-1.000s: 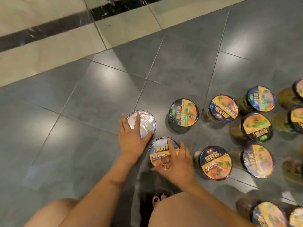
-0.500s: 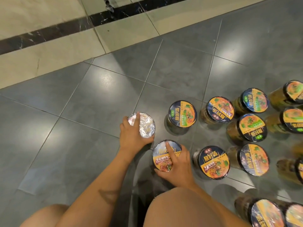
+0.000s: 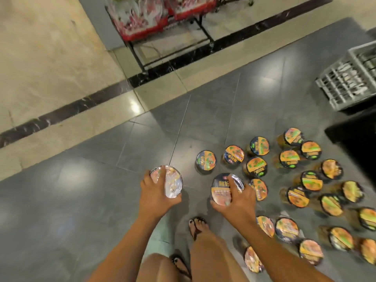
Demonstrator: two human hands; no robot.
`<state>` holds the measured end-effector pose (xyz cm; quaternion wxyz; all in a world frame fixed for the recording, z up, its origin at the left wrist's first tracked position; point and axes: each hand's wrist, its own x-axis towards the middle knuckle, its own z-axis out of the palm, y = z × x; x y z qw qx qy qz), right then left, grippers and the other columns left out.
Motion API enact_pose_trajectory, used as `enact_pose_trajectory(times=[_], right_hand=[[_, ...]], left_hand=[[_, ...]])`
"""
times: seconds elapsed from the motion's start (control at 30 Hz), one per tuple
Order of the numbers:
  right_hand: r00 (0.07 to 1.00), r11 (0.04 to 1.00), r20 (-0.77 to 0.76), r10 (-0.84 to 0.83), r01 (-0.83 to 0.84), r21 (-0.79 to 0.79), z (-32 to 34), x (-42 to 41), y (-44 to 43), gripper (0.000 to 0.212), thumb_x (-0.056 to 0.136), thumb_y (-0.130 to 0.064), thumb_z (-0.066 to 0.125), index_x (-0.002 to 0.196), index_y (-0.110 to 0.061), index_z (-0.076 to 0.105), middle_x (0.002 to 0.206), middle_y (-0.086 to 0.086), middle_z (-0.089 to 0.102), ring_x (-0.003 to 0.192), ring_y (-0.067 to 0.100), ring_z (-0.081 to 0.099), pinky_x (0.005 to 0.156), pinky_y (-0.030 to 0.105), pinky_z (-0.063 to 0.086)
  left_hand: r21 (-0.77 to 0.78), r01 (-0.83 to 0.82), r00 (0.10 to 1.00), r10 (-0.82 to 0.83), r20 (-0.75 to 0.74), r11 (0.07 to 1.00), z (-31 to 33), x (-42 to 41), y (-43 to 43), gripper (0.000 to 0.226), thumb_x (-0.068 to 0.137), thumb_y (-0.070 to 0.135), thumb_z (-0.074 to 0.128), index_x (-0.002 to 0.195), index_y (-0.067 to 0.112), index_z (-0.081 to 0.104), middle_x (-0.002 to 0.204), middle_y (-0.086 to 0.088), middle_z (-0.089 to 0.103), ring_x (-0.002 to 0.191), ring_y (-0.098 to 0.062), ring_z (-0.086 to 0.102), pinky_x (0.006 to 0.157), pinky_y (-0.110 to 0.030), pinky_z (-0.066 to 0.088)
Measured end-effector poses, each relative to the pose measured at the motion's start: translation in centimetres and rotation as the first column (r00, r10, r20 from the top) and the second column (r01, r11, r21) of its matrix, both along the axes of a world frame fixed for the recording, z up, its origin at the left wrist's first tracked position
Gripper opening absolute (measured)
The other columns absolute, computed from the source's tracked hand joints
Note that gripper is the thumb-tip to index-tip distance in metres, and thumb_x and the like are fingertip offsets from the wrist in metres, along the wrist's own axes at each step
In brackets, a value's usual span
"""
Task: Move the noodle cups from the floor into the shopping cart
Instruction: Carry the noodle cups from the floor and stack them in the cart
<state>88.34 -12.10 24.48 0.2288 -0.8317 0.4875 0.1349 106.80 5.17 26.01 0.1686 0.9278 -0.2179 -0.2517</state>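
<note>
My left hand [image 3: 155, 195] grips a noodle cup with a shiny, glare-washed lid [image 3: 173, 183] from above, lifted off the grey floor. My right hand [image 3: 237, 200] grips a second cup with a dark and orange lid [image 3: 220, 189] the same way, also raised. Several more noodle cups [image 3: 256, 166] with orange and dark lids stand on the floor to the right, spreading toward the lower right corner. A grey plastic lattice basket wall, which may be the shopping cart [image 3: 345, 82], shows at the upper right edge.
A black wire display rack [image 3: 160, 21] with red packaged goods stands at the top on beige tiles. A dark object [image 3: 354, 137] lies below the grey basket. My sandalled feet [image 3: 198, 225] stand between my arms. Bare grey floor [image 3: 71, 190] spreads to the left.
Both hands have lifted their cups off the floor. The view has risen and pulled back, bringing the rack, the grey basket and more cups into sight.
</note>
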Motion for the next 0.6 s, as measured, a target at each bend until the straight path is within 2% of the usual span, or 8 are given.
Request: enact_pose_trajectory(times=[0.1,0.2,0.27,0.33,0.47,0.6], right_hand=[[0.999,0.999,-0.035,-0.042,0.042,0.013,8.7,-2.3,0.3,0.108,0.055,-0.084,0.052,0.149,-0.037,0.027,0.136,0.021,0.036,0.13,0.037,0.029,0.109,0.043,0.028],[0.993,1.0,-0.118,-0.014,0.017,0.024,17.0,-5.4,0.4,0.116,0.05,-0.091,0.03,0.152,-0.036,0.02,0.129,0.02,0.042,0.123,0.036,0.036,0.104,0.041,0.031],[0.993,0.999,-0.111,-0.037,0.038,0.011,20.8,-7.9,0.9,0.119,0.049,-0.092,0.027,0.152,-0.034,0.022,0.119,0.019,0.047,0.117,0.036,0.04,0.1,0.041,0.034],[0.994,0.999,-0.091,-0.052,0.052,-0.008,23.6,-10.6,1.8,0.12,0.049,-0.093,0.03,0.151,-0.031,0.028,0.112,0.019,0.047,0.112,0.036,0.043,0.097,0.041,0.037],[0.989,0.996,-0.118,-0.091,0.091,-0.008,27.5,-14.4,4.2,0.121,0.048,-0.092,0.028,0.153,-0.031,0.023,0.12,0.018,0.045,0.12,0.034,0.038,0.102,0.038,0.034],[0.979,0.981,-0.064,-0.192,0.192,-0.004,29.6,-18.0,7.3,0.115,0.057,-0.087,0.045,0.153,-0.033,0.016,0.134,0.02,0.036,0.131,0.035,0.027,0.109,0.038,0.027]], left_hand=[[0.013,-0.012,1.0,0.012,0.018,1.0,8.2,-1.8,1.7,0.109,0.048,0.066,0.06,0.145,0.023,0.038,0.137,-0.027,0.035,0.115,-0.047,0.042,0.093,-0.05,0.043],[0.041,-0.01,1.0,0.01,0.0,0.999,16.1,-4.4,3.3,0.111,0.047,0.07,0.058,0.146,0.024,0.038,0.136,-0.027,0.036,0.117,-0.048,0.043,0.093,-0.05,0.044],[0.077,-0.019,1.0,0.021,-0.017,0.997,20.6,-6.2,4.2,0.111,0.047,0.071,0.057,0.146,0.025,0.038,0.138,-0.023,0.034,0.12,-0.044,0.04,0.096,-0.047,0.042],[0.071,-0.01,1.0,0.011,-0.005,0.997,24.0,-8.3,5.2,0.108,0.047,0.07,0.058,0.144,0.025,0.04,0.136,-0.019,0.035,0.118,-0.041,0.04,0.095,-0.044,0.043],[0.044,0.065,0.998,-0.065,0.003,0.997,28.8,-11.4,6.6,0.107,0.05,0.067,0.061,0.146,0.027,0.035,0.138,-0.015,0.031,0.121,-0.036,0.037,0.098,-0.042,0.042],[0.016,0.187,0.98,-0.187,0.062,0.982,31.2,-13.8,7.6,0.108,0.051,0.07,0.058,0.148,0.028,0.033,0.138,-0.014,0.029,0.122,-0.034,0.036,0.097,-0.042,0.042]])
